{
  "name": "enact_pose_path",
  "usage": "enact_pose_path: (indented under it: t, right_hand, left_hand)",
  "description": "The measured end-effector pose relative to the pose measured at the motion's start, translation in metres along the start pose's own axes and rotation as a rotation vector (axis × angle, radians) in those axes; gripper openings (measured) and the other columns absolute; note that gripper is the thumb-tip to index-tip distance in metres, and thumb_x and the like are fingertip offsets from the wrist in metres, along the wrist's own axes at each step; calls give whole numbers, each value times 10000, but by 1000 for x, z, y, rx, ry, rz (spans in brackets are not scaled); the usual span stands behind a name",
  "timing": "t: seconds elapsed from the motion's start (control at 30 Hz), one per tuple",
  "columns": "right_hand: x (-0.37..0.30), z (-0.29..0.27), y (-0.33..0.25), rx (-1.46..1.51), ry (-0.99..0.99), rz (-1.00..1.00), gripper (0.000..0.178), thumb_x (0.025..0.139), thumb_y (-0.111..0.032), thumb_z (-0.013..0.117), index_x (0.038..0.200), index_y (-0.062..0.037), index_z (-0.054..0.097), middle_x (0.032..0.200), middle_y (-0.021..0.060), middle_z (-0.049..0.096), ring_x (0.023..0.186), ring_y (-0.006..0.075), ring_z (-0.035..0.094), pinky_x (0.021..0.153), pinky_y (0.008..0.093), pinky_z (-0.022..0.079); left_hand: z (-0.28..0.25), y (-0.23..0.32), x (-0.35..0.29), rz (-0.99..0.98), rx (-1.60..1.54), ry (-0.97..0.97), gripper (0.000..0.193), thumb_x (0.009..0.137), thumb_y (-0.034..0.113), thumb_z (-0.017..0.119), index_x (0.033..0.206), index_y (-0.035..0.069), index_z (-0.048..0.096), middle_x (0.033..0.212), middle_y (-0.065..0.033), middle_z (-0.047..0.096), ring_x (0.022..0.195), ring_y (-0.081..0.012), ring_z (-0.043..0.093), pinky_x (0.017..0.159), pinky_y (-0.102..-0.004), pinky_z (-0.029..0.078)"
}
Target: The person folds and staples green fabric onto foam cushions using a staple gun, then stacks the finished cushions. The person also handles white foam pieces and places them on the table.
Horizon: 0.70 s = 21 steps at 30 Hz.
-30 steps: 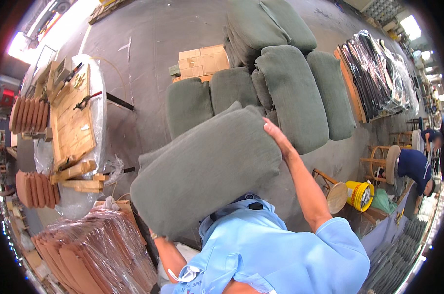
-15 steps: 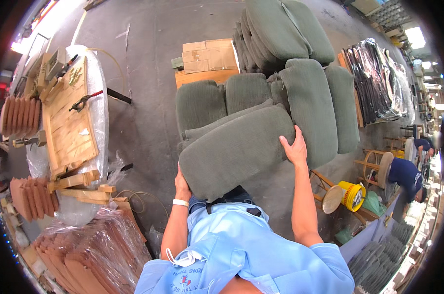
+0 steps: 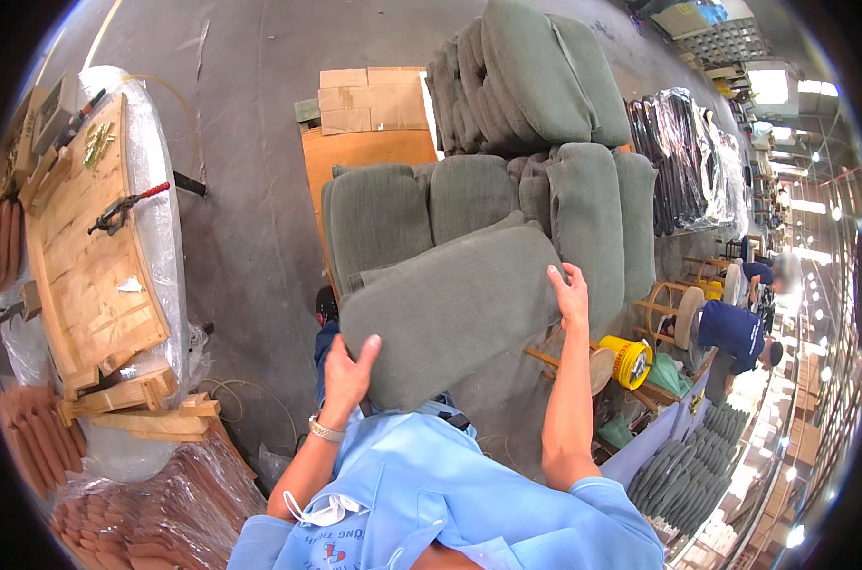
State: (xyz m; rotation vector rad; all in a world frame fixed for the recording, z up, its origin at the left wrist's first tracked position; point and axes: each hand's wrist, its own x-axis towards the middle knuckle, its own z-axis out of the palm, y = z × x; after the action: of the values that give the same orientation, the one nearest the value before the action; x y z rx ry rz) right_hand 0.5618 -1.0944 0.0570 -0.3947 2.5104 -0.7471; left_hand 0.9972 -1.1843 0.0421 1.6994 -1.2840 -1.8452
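A long grey-green upholstered cushion (image 3: 450,304) lies slanted in front of me, its far edge over other cushions of the same cloth. At its left end is my left hand (image 3: 347,378), open, thumb spread away from the fingers and overlapping the cushion's edge. My right hand (image 3: 571,294) is beside the right end, also open, with thumb and fingers apart. Neither hand visibly grips the cloth. Behind it, more cushions (image 3: 379,214) stand close together, and a long upright one (image 3: 588,237) stands to the right.
A taller cushion pile (image 3: 536,81) and cardboard boxes (image 3: 393,100) stand beyond. Left is a wooden work board (image 3: 98,256) with a clamp (image 3: 117,211), above wrapped brown pieces (image 3: 165,503). A yellow bucket (image 3: 627,362), a stool (image 3: 597,370) and a bending person (image 3: 732,334) are on the right.
Both hands have loosened at the cushion's ends; the left thumb now stands apart from the fingers. My view has shifted to the right, and the cushion keeps nearly the same slant.
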Motion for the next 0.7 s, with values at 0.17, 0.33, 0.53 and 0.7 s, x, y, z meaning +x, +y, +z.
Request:
enact_pose_path:
  t: [0.17,0.33,0.53,0.7]
  right_hand:
    - [-1,31,-88,302,-105,-305,658,898,-226,813,1425,23,508,1401,182,582,1319,262,530,1099,374,426]
    - [62,71,-135,498,-126,-473,640,912,-173,791,1447,-7,481,1332,170,614,1259,245,563,1085,360,436]
    - [112,95,-53,99,-163,-298,639,925,-297,774,1440,2,541,1418,197,618,1304,299,598,1108,400,456]
    - [-25,74,41,320,152,-154,470,977,-254,727,1383,-53,601,1370,143,619,1274,274,587,1076,414,469]
  left_hand:
    - [-46,62,82,363,-151,176,490,998,372,715,1242,-44,627,1184,-147,718,1070,-213,648,967,-350,497]
    - [-65,97,169,513,-204,159,522,1005,367,716,1304,-42,589,1240,-125,691,1097,-190,630,975,-333,498]
    - [-21,14,241,222,24,-5,692,969,376,752,1455,-46,497,1313,-164,653,1200,-249,620,1037,-380,490]
    - [-26,-3,232,335,391,301,613,945,299,764,1429,-8,546,1249,-199,680,1155,-301,655,1008,-404,504]
